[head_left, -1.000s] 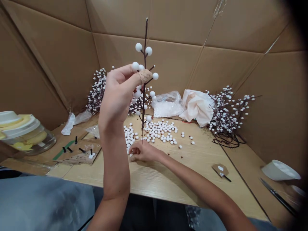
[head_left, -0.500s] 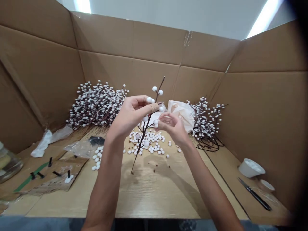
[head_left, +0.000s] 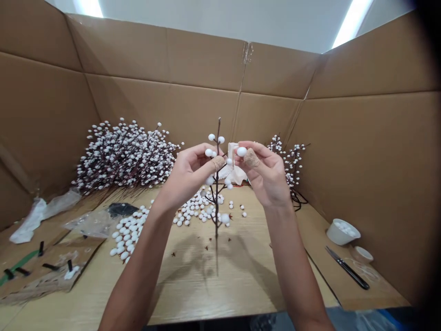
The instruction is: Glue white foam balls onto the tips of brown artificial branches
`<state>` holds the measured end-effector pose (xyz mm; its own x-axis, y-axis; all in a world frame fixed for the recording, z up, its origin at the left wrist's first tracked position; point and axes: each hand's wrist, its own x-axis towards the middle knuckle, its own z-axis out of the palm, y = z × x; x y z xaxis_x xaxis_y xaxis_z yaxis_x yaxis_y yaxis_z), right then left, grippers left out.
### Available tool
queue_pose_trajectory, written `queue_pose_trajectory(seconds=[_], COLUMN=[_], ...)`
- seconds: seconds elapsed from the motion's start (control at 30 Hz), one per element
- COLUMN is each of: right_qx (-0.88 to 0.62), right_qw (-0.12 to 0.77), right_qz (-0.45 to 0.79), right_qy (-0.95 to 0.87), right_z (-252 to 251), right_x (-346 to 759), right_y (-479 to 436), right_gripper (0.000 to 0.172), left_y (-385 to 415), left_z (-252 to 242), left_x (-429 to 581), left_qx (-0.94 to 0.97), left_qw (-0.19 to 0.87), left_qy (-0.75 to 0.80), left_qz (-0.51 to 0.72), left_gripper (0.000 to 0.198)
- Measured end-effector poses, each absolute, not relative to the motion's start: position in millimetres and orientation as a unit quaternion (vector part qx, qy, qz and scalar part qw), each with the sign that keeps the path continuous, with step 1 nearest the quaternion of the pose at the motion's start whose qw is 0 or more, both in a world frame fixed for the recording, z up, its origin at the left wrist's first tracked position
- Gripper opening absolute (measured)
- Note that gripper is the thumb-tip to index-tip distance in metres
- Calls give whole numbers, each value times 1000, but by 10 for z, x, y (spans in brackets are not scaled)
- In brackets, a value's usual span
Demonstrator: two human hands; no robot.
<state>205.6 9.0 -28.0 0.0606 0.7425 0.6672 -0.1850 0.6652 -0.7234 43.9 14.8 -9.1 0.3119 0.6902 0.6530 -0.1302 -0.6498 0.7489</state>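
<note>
Upright above the table is a dark brown artificial berry branch [head_left: 217, 202] bearing several white berries on short side twigs. My left hand [head_left: 196, 172] pinches it near its upper part, thumb and fingers closed around the stem. To the right of the branch, my right hand [head_left: 267, 172] holds one loose white berry [head_left: 241, 151] between thumb and fingertips, apart from the twigs. The thumbs of both hands look wrapped in tan tape. Below and behind the branch, many loose white berries [head_left: 127, 232] lie on the table [head_left: 193, 294].
Finished-looking berry branches [head_left: 124, 156] are heaped at the back left, with a smaller bunch [head_left: 292, 161] back right. On the right are a white cup of white balls [head_left: 342, 231], a small cup [head_left: 362, 254] and a knife [head_left: 347, 268]. Plastic bags [head_left: 93, 223] lie left; cardboard walls [head_left: 155, 55] surround the table.
My right hand has moved away from the branch's twigs, up and right, and now shows a white berry at its fingertips. The branch has turned from slanted to upright in my left hand.
</note>
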Motion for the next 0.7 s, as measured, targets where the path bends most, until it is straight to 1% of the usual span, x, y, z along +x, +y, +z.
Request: queue_pose_trajectory(seconds=[0.13,0.3,0.37,0.47,0.6,0.7], right_qx=[-228,-214,-201,-194,-219,-214], right_qw=[714,706,706,696,683,683], right_qz=[320,348,348,331,297,292], right_qy=[-580,-578,-583,-606,-630,-635], right_z=[-320,-319,-310,-304,-309,-318], right_x=[1991,1969,1979,2001,2028,2042], right_y=[122,107,92,76,64,61], right_gripper=[21,23,21,18,19,16], left_y=[109,81,76,72,79,90], left_z=[-104,-95,-91,-96,-114,-125], left_x=[489,518,519,520,530,535], left_qx=[727,723,724,728,733,740], left_qw=[366,371,375,378,365,352], left_qy=[204,210,209,195,192,192], left_qz=[544,543,540,537,541,540], left_gripper=[12,13,12,11,12,11])
